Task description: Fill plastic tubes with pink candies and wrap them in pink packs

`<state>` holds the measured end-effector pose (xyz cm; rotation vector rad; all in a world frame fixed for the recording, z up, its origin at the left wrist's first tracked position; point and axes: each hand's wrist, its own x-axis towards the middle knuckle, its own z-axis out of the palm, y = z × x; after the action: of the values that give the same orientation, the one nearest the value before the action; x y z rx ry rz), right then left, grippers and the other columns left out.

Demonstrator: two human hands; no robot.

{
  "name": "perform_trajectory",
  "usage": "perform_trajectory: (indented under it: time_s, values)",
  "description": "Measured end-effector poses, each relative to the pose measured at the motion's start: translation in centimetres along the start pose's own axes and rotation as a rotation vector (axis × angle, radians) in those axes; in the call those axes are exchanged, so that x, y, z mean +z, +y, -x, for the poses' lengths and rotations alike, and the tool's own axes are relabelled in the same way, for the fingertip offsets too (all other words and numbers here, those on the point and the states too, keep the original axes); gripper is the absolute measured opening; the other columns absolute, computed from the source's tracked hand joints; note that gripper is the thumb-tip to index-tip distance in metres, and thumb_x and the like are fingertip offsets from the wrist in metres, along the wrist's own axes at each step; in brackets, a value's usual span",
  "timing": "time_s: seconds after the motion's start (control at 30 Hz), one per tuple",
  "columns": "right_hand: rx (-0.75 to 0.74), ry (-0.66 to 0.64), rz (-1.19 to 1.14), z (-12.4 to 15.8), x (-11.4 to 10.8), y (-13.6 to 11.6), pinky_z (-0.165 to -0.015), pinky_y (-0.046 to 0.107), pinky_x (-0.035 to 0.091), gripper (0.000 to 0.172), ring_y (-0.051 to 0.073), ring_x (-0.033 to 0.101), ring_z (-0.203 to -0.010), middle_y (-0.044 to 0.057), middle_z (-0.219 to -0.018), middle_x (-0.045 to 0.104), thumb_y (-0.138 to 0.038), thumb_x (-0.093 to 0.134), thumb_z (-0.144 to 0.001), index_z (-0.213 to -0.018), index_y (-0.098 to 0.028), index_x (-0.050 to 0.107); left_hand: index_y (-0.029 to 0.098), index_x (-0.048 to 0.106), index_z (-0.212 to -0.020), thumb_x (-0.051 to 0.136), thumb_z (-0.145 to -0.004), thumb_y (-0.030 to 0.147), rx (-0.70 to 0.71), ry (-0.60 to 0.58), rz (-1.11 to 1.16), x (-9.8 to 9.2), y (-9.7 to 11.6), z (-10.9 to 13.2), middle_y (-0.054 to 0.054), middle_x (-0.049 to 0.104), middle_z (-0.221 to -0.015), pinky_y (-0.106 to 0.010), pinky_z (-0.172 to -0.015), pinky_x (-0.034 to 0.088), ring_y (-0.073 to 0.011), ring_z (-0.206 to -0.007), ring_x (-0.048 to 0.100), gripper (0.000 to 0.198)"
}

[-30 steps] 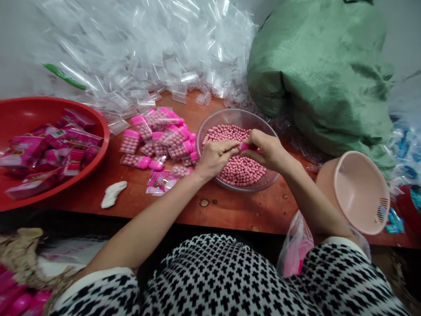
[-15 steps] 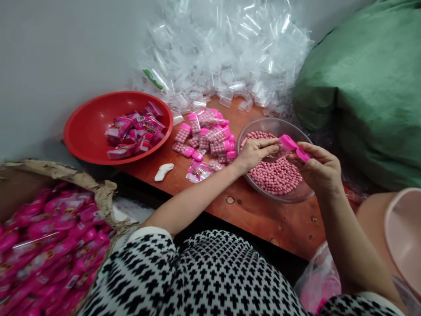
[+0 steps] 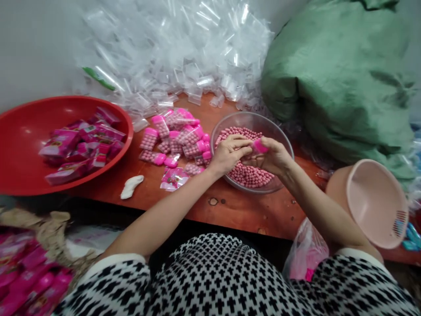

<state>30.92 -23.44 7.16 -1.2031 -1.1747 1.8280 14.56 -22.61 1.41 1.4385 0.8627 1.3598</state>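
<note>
Since half a second ago, both hands have dropped and closed together. The small pink-capped container (image 3: 259, 146), held up and tilted between them then, now sits low over the glass bowl (image 3: 285, 137), almost buried in fingers. Only its pink cap shows, on the side of the right hand (image 3: 276, 158), whose thumb and fingers pinch that end. The clear body is hidden under the curled fingers of the left hand (image 3: 230, 153), so its long axis seems to run across from one hand to the other, cap to the right, though I cannot tell for certain. Neither hand is nearer, as both are on it and their fingertips touch.

Pink beads (image 3: 250, 174) fill the bowl directly beneath, just below the knuckles. Just left of the bowl on the bench (image 3: 243, 210) lies a cluster of filled containers (image 3: 179, 138), and beyond that is a red basin (image 3: 19, 131) holding pink packets (image 3: 82, 147). Behind rises a heap of empty clear containers (image 3: 171, 57), a green sack (image 3: 329, 74) bulks at the right, and a pale pink colander (image 3: 375, 204) tilts near the right elbow.
</note>
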Motion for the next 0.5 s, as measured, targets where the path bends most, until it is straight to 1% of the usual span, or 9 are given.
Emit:
perform_trajectory:
  time_s: [0.07,0.13,0.17,0.27,0.33,0.4,0.43,0.5]
  values:
    - [-0.019,0.044,-0.096,-0.5,0.5,0.5,-0.078,0.045,0.063,0.030,0.021,0.069,-0.073,0.001,-0.066,0.068,-0.048,0.069,-0.072,-0.079,-0.021,0.059,0.023,0.080,-0.083,0.072,-0.074,0.022,0.014,-0.007,-0.012,-0.2,0.0,0.0,-0.005,0.073,-0.102,-0.040,-0.104,0.045,-0.0225,-0.108,0.064,0.012]
    - [-0.018,0.061,-0.140,-1.0,0.8,0.8,-0.077,0.040,0.063,0.031,0.018,0.067,-0.068,0.000,-0.063,0.067,-0.051,0.066,-0.077,-0.079,-0.021,0.059,0.022,0.079,-0.083,0.070,-0.074,0.022,0.011,-0.001,-0.028,-0.2,0.1,0.0,-0.004,0.075,-0.099,-0.039,-0.104,0.045,-0.0222,-0.106,0.064,0.012]
    - [-0.017,0.055,-0.138,-1.3,0.9,0.9,-0.076,0.039,0.063,0.035,0.017,0.066,-0.067,0.000,-0.063,0.066,-0.055,0.063,-0.079,-0.079,-0.021,0.059,0.022,0.079,-0.084,0.070,-0.075,0.023,0.001,0.006,-0.029,-0.1,0.2,0.0,-0.004,0.075,-0.098,-0.039,-0.104,0.046,-0.0221,-0.105,0.065,0.013]
    - [-0.044,-0.006,-0.035,-1.9,0.8,0.7,-0.073,0.034,0.062,0.051,0.017,0.066,-0.070,0.002,-0.068,0.067,-0.070,0.053,-0.084,-0.088,-0.020,0.061,0.020,0.078,-0.093,0.067,-0.078,0.028,-0.049,0.030,0.028,0.3,0.4,-0.2,-0.005,0.076,-0.102,-0.038,-0.101,0.048,-0.0222,-0.104,0.067,0.020]
    - [-0.114,-0.023,0.098,-1.6,0.7,0.4,-0.071,0.033,0.061,0.059,0.018,0.068,-0.078,0.004,-0.080,0.070,-0.075,0.046,-0.085,-0.101,-0.021,0.062,0.019,0.077,-0.099,0.068,-0.080,0.034,-0.054,0.075,0.078,0.1,0.6,-0.5,-0.006,0.076,-0.106,-0.038,-0.099,0.050,-0.0223,-0.105,0.067,0.025]
    - [-0.221,-0.011,0.289,-0.5,0.7,0.6,-0.074,0.034,0.060,0.060,0.019,0.068,-0.087,0.007,-0.098,0.071,-0.074,0.048,-0.086,-0.113,-0.022,0.060,0.020,0.075,-0.102,0.069,-0.080,0.040,-0.024,0.180,0.074,-1.4,0.8,-0.8,-0.004,0.075,-0.111,-0.037,-0.098,0.051,-0.0220,-0.107,0.066,0.030]
    - [-0.280,-0.003,0.424,0.4,0.9,0.9,-0.078,0.035,0.059,0.059,0.020,0.068,-0.093,0.009,-0.108,0.070,-0.072,0.052,-0.085,-0.117,-0.023,0.059,0.021,0.075,-0.103,0.071,-0.080,0.043,-0.004,0.251,0.046,-2.6,0.9,-1.0,-0.003,0.075,-0.113,-0.037,-0.099,0.050,-0.0219,-0.108,0.066,0.033]
    - [-0.366,-0.008,0.780,2.5,1.9,2.3,-0.085,0.039,0.055,0.057,0.024,0.066,-0.102,0.012,-0.119,0.068,-0.067,0.061,-0.083,-0.118,-0.021,0.060,0.024,0.073,-0.106,0.070,-0.080,0.050,0.018,0.405,-0.041,-6.1,0.9,-1.6,0.001,0.073,-0.112,-0.038,-0.099,0.050,-0.0223,-0.110,0.063,0.037]
